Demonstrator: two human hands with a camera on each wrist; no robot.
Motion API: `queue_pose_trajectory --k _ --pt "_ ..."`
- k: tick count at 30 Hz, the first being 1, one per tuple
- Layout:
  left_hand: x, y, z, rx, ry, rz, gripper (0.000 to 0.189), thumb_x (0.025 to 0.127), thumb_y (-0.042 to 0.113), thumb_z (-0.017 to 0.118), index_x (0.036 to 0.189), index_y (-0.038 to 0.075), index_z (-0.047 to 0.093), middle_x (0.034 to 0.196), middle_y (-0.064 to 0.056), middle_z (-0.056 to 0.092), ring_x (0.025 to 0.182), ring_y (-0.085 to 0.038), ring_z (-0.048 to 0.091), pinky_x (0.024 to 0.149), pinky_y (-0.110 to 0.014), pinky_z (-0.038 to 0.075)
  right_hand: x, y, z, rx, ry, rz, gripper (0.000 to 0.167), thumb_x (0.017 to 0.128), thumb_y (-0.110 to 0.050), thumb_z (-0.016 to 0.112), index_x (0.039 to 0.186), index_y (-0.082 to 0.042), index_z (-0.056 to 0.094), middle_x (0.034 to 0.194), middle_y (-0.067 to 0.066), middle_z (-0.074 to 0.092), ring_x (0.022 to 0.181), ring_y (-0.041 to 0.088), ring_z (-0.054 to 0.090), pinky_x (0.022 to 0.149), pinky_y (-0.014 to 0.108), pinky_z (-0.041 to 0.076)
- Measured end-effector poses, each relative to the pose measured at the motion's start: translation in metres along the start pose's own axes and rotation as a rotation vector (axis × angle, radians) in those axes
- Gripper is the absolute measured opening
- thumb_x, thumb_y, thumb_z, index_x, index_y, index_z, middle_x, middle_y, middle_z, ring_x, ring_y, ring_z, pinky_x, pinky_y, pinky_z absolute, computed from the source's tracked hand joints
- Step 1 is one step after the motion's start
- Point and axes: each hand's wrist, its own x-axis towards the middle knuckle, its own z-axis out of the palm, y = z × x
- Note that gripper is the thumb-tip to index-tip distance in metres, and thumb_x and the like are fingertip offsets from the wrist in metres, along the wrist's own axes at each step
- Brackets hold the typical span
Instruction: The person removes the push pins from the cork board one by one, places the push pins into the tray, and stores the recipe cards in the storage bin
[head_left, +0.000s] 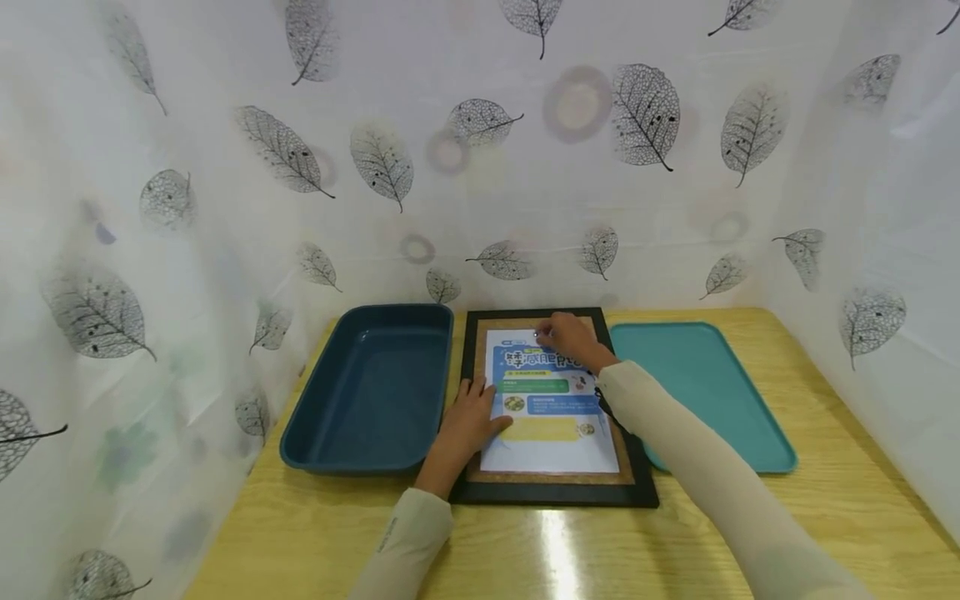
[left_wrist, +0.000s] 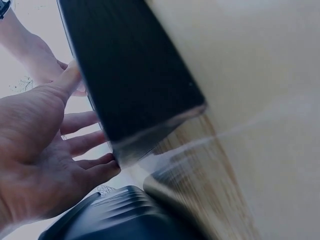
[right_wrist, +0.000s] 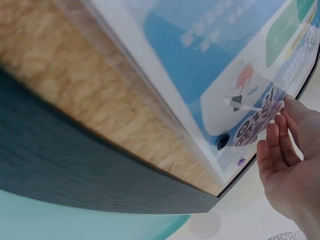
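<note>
A black-framed cork board lies on the table with a printed poster on it. My right hand is at the poster's upper left part; thumb and fingertips pinch a tiny shiny thing that looks like a push pin. The right wrist view has a dark push pin and a purple one near a poster corner. My left hand rests on the board's left side, its extended fingers and thumb touching the poster's left edge. In the left wrist view its fingers lie against the black frame.
A deep dark blue bin stands left of the board. On the right, partly under the right forearm, lies a flat turquoise tray. Leaf-printed curtains enclose the wooden table at the back and sides.
</note>
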Motion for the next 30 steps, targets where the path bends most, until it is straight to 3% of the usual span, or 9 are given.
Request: queue_pose_trajectory --k 7,14,17,22,30 --pt "0.0 0.0 0.001 -0.011 -0.004 -0.029 0.074 0.099 0.046 0.07 0.156 0.005 0.046 0.168 -0.017 0.029 0.155 -0.042 0.023 0.119 -0.058 0.033 0.007 -0.006 0.001 0.078 -0.017 0.047 0.026 0.101 -0.017 0.069 0.121 -0.001 0.075 0.111 0.014 0.074 0.097 0.027 0.069 0.093 0.045 0.054" --pt "-0.002 0.001 0.003 -0.025 -0.024 -0.025 0.075 0.099 0.045 0.07 0.157 0.004 0.045 0.168 -0.018 0.028 0.156 -0.043 0.021 0.119 -0.059 0.033 0.01 -0.004 0.005 0.125 -0.027 0.128 0.019 0.101 -0.018 0.069 0.108 -0.002 0.078 0.102 0.012 0.075 0.089 0.024 0.068 0.089 0.043 0.055" --pt "-0.002 0.001 0.003 -0.009 -0.017 -0.013 0.074 0.099 0.045 0.07 0.156 0.003 0.046 0.167 -0.018 0.03 0.155 -0.043 0.022 0.118 -0.058 0.034 0.012 -0.003 0.006 0.141 -0.039 0.128 0.018 0.102 -0.018 0.067 0.099 -0.003 0.078 0.088 0.007 0.073 0.077 0.019 0.064 0.082 0.038 0.053" --pt "-0.002 0.001 0.001 0.025 -0.005 0.015 0.073 0.099 0.044 0.07 0.154 0.002 0.047 0.166 -0.02 0.032 0.153 -0.045 0.025 0.119 -0.056 0.034 0.015 -0.002 0.002 0.163 -0.082 0.128 0.031 0.101 -0.013 0.06 0.071 -0.007 0.066 0.06 -0.001 0.052 0.059 0.014 0.045 0.07 0.033 0.041" --pt "0.0 0.001 -0.001 0.02 -0.019 0.01 0.073 0.1 0.044 0.068 0.155 0.002 0.045 0.167 -0.02 0.03 0.154 -0.045 0.022 0.12 -0.055 0.033 0.018 0.0 0.001 0.157 -0.096 0.118 0.033 0.103 -0.014 0.058 0.07 -0.01 0.063 0.059 -0.004 0.048 0.058 0.013 0.043 0.069 0.032 0.039"
